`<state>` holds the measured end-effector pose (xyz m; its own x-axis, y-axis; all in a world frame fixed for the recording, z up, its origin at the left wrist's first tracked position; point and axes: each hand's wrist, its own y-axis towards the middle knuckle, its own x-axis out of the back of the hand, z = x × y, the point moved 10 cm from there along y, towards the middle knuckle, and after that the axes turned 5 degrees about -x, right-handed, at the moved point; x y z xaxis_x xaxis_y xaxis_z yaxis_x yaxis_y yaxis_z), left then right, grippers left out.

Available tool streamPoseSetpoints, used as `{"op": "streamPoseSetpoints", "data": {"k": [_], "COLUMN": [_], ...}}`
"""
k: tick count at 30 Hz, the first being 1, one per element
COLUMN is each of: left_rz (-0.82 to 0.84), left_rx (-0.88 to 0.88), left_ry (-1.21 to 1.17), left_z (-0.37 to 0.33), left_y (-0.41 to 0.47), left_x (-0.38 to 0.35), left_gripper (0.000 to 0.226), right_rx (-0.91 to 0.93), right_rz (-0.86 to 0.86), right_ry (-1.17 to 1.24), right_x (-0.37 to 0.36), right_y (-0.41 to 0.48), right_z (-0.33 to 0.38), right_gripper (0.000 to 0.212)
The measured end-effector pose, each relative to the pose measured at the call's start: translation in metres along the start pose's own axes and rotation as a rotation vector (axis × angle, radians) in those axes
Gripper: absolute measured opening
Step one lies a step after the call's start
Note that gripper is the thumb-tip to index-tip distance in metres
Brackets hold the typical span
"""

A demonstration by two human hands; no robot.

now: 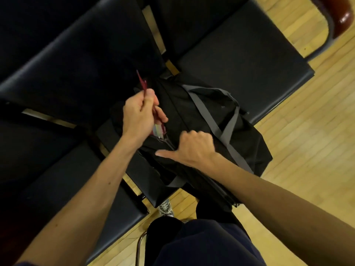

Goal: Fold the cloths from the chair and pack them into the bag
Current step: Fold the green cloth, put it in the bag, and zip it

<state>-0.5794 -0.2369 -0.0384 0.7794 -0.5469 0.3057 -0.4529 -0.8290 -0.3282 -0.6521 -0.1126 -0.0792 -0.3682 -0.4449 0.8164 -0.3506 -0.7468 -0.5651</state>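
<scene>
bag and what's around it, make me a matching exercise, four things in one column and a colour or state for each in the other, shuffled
Things
1. bag
2. straps
3. floor
4. left hand

Colour or state
a. pale wood
b. pinching a thin red strip
c. black
d. grey

Pairs: 1-c, 2-d, 3-a, 4-b
</scene>
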Motion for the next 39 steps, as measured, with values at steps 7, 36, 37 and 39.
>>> {"op": "streamPoseSetpoints", "data": {"k": [7,36,37,39], "left_rz": [0.040,-0.415,-0.383,-0.323], "left_rx": [0.211,0.204,0.223,0.246], "left_ry": [-0.040,-0.255,-0.166,-0.083], "left_z": [0.045,-0.012,-0.010,-0.005], "left_y": [0.030,0.139,0.124,0.086], "left_x": [0.044,0.183,0.177,0.171], "left_gripper": [0.036,0.029,0.020,0.014], "right_rx": [0.282,0.306,0.293,0.303], "right_rz": [0.196,-0.055,-0.025,0.040], "right_ry": [-0.130,-0.026,-0.017,0.029], "right_x": [-0.025,0.088,0.080,0.062], "right_y": [0.027,0.114,0.110,0.097], "right_z": [0.051,0.074,0.075,0.080], "right_gripper": [0.039,0.036,0.037,0.041]}}
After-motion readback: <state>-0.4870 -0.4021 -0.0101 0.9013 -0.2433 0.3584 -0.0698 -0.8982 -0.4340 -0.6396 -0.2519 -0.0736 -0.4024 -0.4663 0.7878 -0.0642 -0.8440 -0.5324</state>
